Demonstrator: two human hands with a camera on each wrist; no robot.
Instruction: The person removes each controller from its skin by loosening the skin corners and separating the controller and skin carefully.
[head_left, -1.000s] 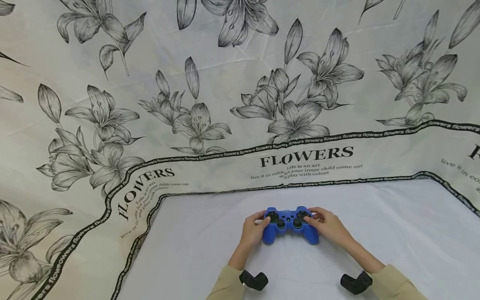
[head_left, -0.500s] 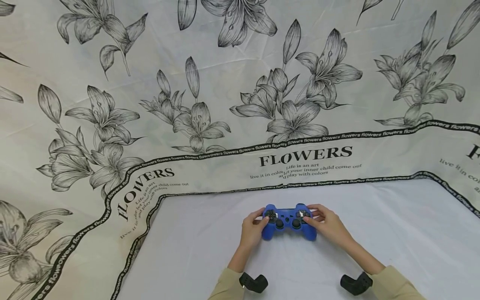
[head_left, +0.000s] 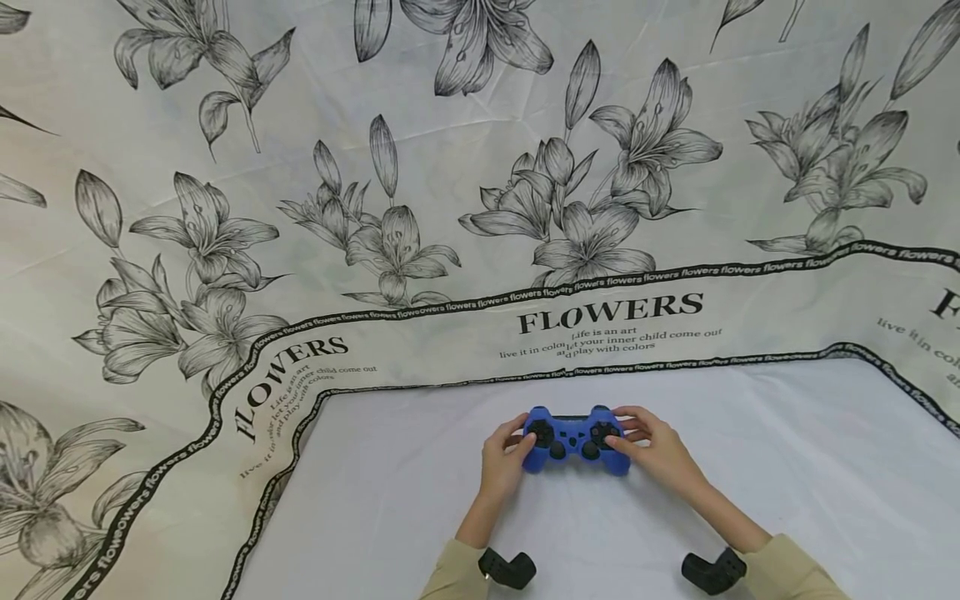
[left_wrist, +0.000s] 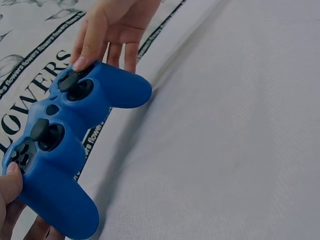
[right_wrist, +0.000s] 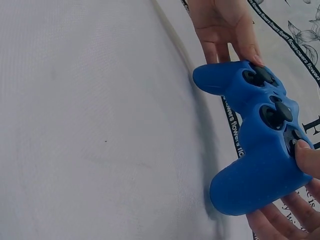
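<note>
A blue game controller (head_left: 573, 433) with black thumbsticks and buttons is held between both hands above the white cloth. My left hand (head_left: 502, 467) grips its left side, the thumb lying over the directional pad and the fingers underneath. On the other side my right hand (head_left: 660, 450) pinches the controller, its thumb on the face buttons. In the left wrist view the controller (left_wrist: 65, 125) is tilted, with both handles pointing toward the bare cloth. The right wrist view shows the controller (right_wrist: 260, 150) with fingers beneath it; parts of those fingers are hidden behind it.
A white cloth (head_left: 375, 517) covers the table. Behind it rises a curtain (head_left: 420, 167) printed with lilies and the word FLOWERS. A black wrist mount (head_left: 508, 567) sits on the left wrist, and another black mount (head_left: 712, 570) on the right.
The controller has risen slightly in the head view and shifted a little left, its face tilting, while both hands keep their hold on it.
</note>
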